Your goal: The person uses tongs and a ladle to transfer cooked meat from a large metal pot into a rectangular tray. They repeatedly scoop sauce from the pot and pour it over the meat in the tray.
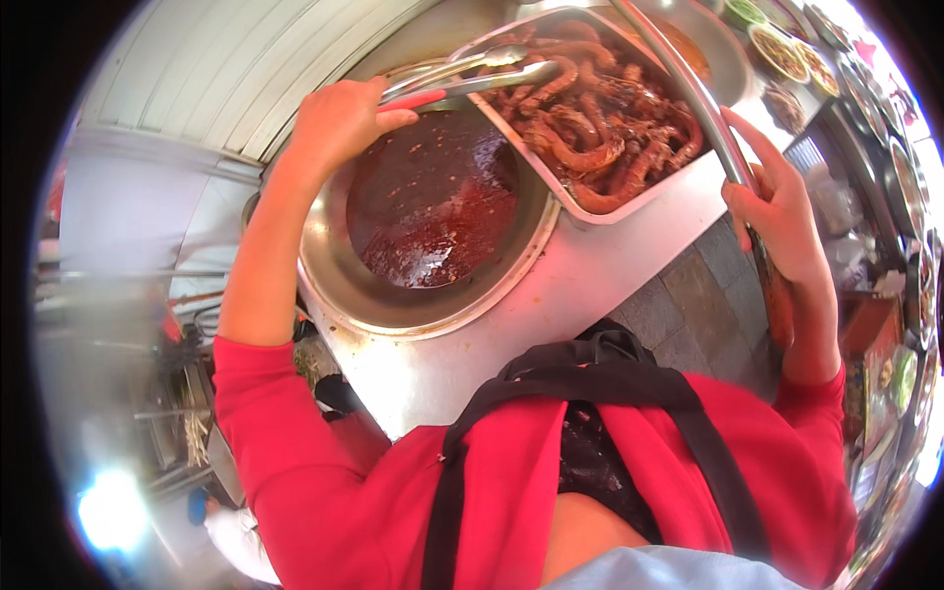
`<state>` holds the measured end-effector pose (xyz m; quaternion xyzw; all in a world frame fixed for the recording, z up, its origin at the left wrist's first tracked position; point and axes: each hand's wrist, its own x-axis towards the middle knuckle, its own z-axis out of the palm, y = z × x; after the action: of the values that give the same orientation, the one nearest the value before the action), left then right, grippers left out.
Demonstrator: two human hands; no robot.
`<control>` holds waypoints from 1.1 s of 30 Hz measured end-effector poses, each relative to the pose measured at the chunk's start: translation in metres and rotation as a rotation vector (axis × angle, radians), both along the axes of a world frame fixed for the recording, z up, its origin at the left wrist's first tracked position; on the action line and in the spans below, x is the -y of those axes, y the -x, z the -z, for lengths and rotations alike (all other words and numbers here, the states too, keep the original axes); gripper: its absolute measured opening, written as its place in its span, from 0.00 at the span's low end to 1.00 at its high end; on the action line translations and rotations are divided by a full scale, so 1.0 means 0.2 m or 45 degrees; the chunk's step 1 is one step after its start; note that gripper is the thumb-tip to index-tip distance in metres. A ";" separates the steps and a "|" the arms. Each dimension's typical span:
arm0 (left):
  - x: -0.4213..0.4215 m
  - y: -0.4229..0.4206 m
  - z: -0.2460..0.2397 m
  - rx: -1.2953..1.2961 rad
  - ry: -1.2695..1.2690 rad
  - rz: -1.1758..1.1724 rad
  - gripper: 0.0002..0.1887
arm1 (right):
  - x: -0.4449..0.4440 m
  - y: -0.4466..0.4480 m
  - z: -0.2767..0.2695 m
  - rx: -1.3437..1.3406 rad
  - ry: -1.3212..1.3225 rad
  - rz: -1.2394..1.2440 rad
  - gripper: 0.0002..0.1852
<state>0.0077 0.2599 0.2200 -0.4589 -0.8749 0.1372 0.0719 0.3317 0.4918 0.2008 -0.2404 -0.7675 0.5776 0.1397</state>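
Note:
My left hand (346, 122) grips metal tongs with red handles (472, 82), their tips over the left edge of a metal tray (547, 171). The tray is heaped with glossy reddish-brown cooked meat pieces (582, 140), long and curved. Left of the tray, below my left hand, a large round metal pot (435, 322) holds dark red-brown liquid (442, 199) with bits floating in it. My right hand (774, 199) is around the long metal handle (686, 81) of a utensil, which passes over the tray's right side; its far end is out of view.
Pot and tray stand on a metal counter (590, 258). Behind the tray is another round metal vessel (726, 55) with orange-brown contents. Bowls of chopped ingredients (778, 53) stand at the upper right. Grey floor tiles (686, 302) show below the counter. A person's white sleeve (240, 542) is at the lower left.

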 end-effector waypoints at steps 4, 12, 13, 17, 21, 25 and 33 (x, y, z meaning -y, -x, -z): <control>0.22 0.13 0.14 0.113 -0.030 -0.267 0.31 | 0.15 0.10 0.03 -0.039 0.100 -0.125 0.34; 0.91 0.19 0.61 0.460 0.755 -0.856 0.37 | 0.46 0.52 0.35 0.082 0.594 -0.532 0.34; 0.97 0.16 0.68 0.495 0.872 -0.855 0.37 | 0.50 0.59 0.44 0.135 0.472 -0.512 0.34; 1.16 0.03 0.93 0.638 0.838 -0.828 0.35 | 0.68 0.93 0.80 0.445 -0.132 -0.302 0.34; 1.14 -0.03 1.19 0.631 0.544 -0.799 0.35 | 0.81 1.20 1.07 0.642 -0.586 -0.212 0.34; 0.99 0.04 1.42 0.637 0.405 -0.866 0.32 | 0.80 1.35 1.23 0.777 -0.613 -0.236 0.34; 0.75 0.34 1.67 0.560 0.092 -0.930 0.32 | 0.86 1.49 1.45 0.978 -0.194 -0.458 0.38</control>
<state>-0.0612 0.1104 -0.1135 -0.1394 -0.9691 0.0828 -0.1859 0.0329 0.3190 -0.0896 -0.2893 -0.8339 0.4029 -0.2419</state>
